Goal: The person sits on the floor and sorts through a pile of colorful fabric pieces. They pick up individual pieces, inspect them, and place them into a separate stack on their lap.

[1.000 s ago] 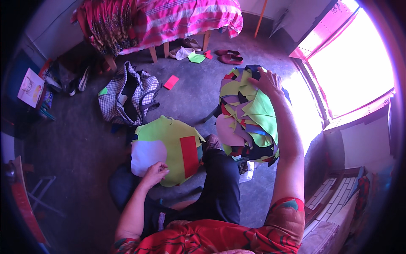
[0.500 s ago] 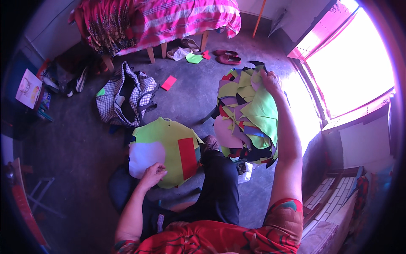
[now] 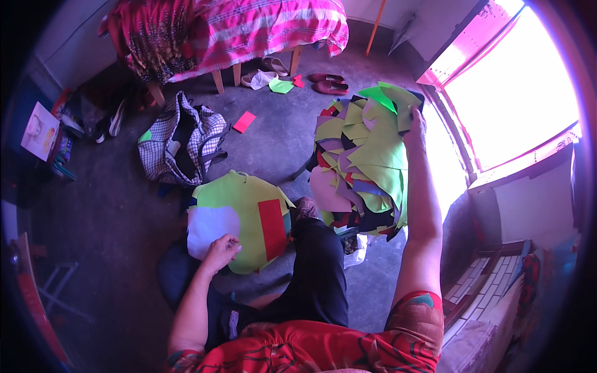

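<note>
At the far right edge of a heap of fabric scraps (image 3: 354, 152), my right hand (image 3: 415, 126) is closed on an olive-green fabric piece (image 3: 401, 101). A bright green piece (image 3: 377, 97) stands raised beside it; I cannot tell whether the hand holds that too. My left hand (image 3: 222, 253) rests by the lower edge of a white fabric piece (image 3: 211, 225), fingers curled together with nothing visible in them. Under it lies a large yellow-green piece (image 3: 239, 193) on a low stack, with a red strip (image 3: 270, 230) to the right.
Beyond the stack, a checked bag (image 3: 171, 140) gapes on the grey floor, with a pink-red packet-like rectangle (image 3: 244, 122) to its right. Dark red shoes (image 3: 329, 84) sit near a bed with a pink checked cover (image 3: 261, 28). A bright doorway (image 3: 510, 93) opens at right.
My right hand has pulled toward the right and a little nearer, lifting olive and bright green pieces at the heap's far edge. My left hand has barely moved.
</note>
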A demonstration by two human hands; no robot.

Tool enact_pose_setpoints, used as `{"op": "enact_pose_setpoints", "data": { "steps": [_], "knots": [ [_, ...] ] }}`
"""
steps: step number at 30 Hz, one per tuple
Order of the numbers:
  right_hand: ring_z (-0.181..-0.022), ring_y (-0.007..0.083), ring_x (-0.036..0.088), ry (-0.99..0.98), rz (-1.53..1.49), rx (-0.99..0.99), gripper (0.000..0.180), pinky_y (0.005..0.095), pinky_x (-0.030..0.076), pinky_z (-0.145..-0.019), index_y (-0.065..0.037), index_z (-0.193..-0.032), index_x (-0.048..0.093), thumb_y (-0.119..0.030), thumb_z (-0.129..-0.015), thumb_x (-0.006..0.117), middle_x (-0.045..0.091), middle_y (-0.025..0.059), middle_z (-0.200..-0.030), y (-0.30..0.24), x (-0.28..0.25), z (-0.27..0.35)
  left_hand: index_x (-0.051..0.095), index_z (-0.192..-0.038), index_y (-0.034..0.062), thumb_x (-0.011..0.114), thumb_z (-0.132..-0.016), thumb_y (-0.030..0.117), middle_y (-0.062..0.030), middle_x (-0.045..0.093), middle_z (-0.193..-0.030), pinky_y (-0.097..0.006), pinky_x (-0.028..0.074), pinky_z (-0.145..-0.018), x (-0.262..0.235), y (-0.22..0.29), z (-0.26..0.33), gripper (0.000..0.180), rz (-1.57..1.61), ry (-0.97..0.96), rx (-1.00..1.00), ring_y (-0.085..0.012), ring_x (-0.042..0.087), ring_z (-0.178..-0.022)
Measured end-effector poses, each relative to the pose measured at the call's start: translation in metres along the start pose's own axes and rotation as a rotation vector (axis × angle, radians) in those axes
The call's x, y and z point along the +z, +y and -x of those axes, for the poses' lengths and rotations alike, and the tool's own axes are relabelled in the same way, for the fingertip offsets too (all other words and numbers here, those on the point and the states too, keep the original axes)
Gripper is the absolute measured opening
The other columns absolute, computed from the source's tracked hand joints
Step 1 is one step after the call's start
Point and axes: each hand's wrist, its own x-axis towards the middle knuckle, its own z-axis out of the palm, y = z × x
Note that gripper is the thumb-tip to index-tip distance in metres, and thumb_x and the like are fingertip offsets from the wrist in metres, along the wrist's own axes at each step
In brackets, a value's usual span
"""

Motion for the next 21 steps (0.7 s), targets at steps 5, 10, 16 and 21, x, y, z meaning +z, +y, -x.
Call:
{"op": "enact_pose_setpoints", "data": {
  "steps": [5,10,16,21],
  "knots": [
    [-0.091,0.0215,0.058,0.145,-0.115,-0.118,0.036,0.0358,0.049,-0.078,-0.001,-0.113,0.052,-0.029,-0.09,0.056,0.059,0.0109,-0.103,-0.036,-0.004,0.029,0.053,-0.104,0.004,0.059,-0.085,0.019,-0.0024,0.058,-0.086,-0.024,0.044,-0.051,-0.002,-0.011,0.0,0.025,-0.007,-0.006,0.03,-0.0104,0.055,-0.064],
    [-0.102,0.025,0.055,0.108,-0.263,-0.247,0.039,0.0396,0.047,-0.086,0.0,-0.118,0.047,-0.028,-0.091,0.055,0.054,0.0135,-0.113,-0.086,0.006,0.074,0.055,-0.1,-0.0017,0.064,-0.082,0.014,-0.0083,0.061,-0.081,-0.027,0.05,-0.057,0.0,0.003,0.002,0.025,0.001,0.034,0.07,-0.0137,0.06,-0.07],
    [-0.106,0.0266,0.054,-0.222,-0.437,-0.113,0.04,0.0445,0.047,-0.088,-0.001,-0.119,0.044,-0.029,-0.092,0.053,0.05,0.0147,-0.118,-0.094,0.07,0.17,0.053,-0.105,0.0044,0.062,-0.084,0.019,-0.0038,0.06,-0.087,-0.025,0.045,-0.055,-0.008,-0.003,0.003,0.026,0.042,-0.006,0.099,-0.0111,0.058,-0.069],
    [-0.096,0.0229,0.06,-0.574,-0.528,0.293,0.037,0.0371,0.049,-0.083,-0.004,-0.116,0.053,-0.033,-0.094,0.046,0.06,0.0102,-0.108,-0.029,0.119,0.279,0.049,-0.113,0.0027,0.067,-0.081,0.02,-0.0076,0.056,-0.105,-0.028,0.046,-0.079,-0.01,-0.004,-0.002,0.04,0.248,0.006,0.308,-0.0155,0.056,-0.094]
  ]
}}
